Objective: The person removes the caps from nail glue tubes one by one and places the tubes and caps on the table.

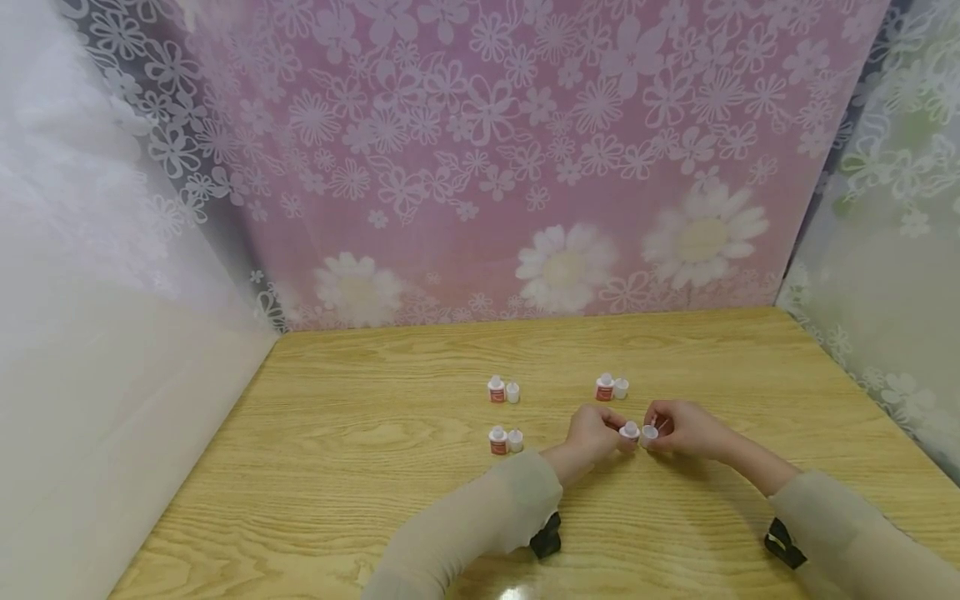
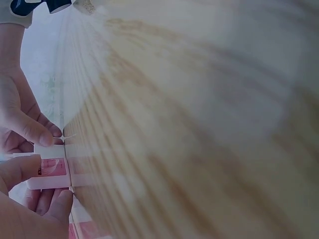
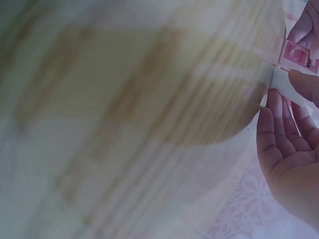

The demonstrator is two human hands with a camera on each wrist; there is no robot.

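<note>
Thumb and fingers of my left hand (image 1: 591,433) pinch a small white bottle (image 1: 629,432) with a red label, upright at the table surface. The red label (image 2: 54,168) faces out between the fingers in the left wrist view. Just to its right, my right hand (image 1: 686,430) pinches a small white cap (image 1: 649,434), hollow side up as it appears. In the right wrist view the thumb and fingers lie on either side of this cap (image 3: 285,85). Bottle and cap are side by side; whether they touch I cannot tell.
Behind the hands stand another red-labelled bottle (image 1: 604,390) and its white cap (image 1: 621,389). To the left are two more such pairs, a rear bottle (image 1: 497,392) and a front bottle (image 1: 498,442). Flowered curtains (image 1: 487,167) border the wooden table (image 1: 337,500).
</note>
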